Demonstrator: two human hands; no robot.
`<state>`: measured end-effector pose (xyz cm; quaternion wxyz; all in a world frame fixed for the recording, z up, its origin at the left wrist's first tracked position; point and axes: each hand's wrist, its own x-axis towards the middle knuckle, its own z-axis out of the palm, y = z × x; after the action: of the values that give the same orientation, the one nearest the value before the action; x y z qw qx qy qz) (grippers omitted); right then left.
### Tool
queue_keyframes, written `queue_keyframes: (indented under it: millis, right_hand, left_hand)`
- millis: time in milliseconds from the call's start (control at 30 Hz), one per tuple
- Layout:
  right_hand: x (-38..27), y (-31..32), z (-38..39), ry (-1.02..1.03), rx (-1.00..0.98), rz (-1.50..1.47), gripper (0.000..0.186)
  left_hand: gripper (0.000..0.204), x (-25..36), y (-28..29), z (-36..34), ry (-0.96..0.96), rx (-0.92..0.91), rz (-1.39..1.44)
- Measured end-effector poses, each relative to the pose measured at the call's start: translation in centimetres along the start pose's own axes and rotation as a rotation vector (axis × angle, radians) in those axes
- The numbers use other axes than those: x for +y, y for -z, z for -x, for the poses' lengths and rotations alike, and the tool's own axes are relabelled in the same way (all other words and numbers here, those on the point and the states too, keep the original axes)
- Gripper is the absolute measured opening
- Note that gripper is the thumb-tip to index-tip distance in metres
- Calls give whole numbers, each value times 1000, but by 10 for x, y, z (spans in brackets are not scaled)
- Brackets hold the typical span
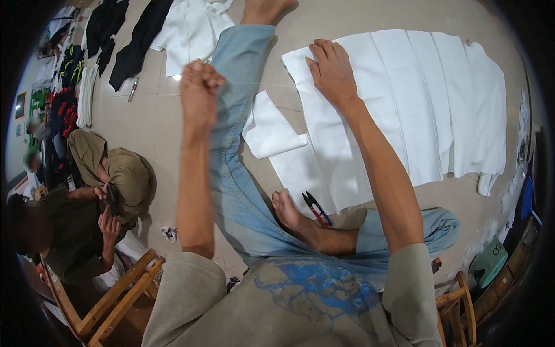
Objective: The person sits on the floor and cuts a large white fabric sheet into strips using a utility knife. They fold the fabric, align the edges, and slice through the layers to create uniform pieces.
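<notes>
My right hand [333, 72] lies flat, fingers apart, on the upper left corner of a row of overlapping white fabric pieces [399, 98] spread on the floor. My left hand [200, 92] is raised over my outstretched leg, its fingers curled closed; whatever they may hold is hidden. Just beyond it lies a heap of white cloth [188, 29]. Between my legs, a smaller folded white piece [272, 127] rests partly on the nearest fabric panel. Thread snips [317, 209] with dark points and red and blue handles lie beside my bare foot.
At left, another person [75, 231] sits holding a dark item in both hands. Wooden chair frames [118, 298] stand at lower left and lower right. Black garments [136, 43] and a slim pen-like tool [133, 89] lie on the tiles at upper left. A green container [488, 261] is at right.
</notes>
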<state>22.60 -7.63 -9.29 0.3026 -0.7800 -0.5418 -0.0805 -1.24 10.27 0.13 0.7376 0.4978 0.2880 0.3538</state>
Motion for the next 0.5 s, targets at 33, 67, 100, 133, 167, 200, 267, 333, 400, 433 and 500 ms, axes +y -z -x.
queue_keyframes:
  millis: [33, 67, 100, 133, 167, 200, 267, 333, 400, 433, 500]
  right_hand:
    - [1, 0, 1, -2, 1, 10, 33]
    - [1, 1, 2, -10, -9, 16, 33]
    - [0, 2, 1, -14, -17, 13, 33]
    - [-2, 1, -1, -13, -25, 9, 33]
    - [-2, 0, -2, -7, -20, 2, 33]
    - [-3, -1, -2, 1, -18, -2, 33]
    - [-2, -1, 0, 5, -23, 4, 33]
    - [-1, -2, 0, 6, -30, 26, 33]
    - [-1, 1, 0, 0, -40, 25, 33]
    - [-2, 1, -1, 0, -43, 23, 33]
    - [-3, 2, -1, -1, -44, 4, 33]
  left_hand:
    - [18, 9, 15, -14, -30, 24, -70]
    - [17, 18, 31, -31, -60, 46, -138]
    - [17, 29, 53, -48, -95, 47, -173]
    - [17, 40, 77, -65, -131, 52, -205]
    - [17, 52, 95, -79, -142, 93, -254]
    - [16, 63, 110, -91, -150, 136, -299]
    - [16, 80, 136, -115, -173, 126, -331]
    - [16, 99, 149, -133, -184, 154, -330]
    - [15, 120, 155, -146, -209, 155, -310]
    - [17, 129, 155, -153, -226, 145, -314]
    - [22, 143, 156, -160, -236, 72, -498]
